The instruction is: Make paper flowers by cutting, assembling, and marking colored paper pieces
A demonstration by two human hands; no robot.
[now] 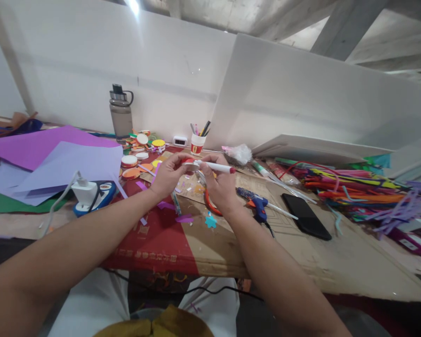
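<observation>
Near the middle of the view my left hand (169, 176) holds a small round red and white piece (190, 162) between its fingers. My right hand (218, 187) is closed round a white marker with a red end (217, 166), whose other end points left at the round piece. Whether its tip touches the piece is too small to tell. Orange-handled scissors (210, 205) lie partly hidden under my right hand. A turquoise flower-shaped cutout (210, 220) rests on the table just below.
Round pieces (129, 161), coloured paper (73, 164), a bottle (121, 114) and a blue-white power strip (94, 199) are left. A pen cup (197, 144) stands behind. Rightward are a glue gun (260, 206), a phone (306, 216) and coloured strips (358, 185).
</observation>
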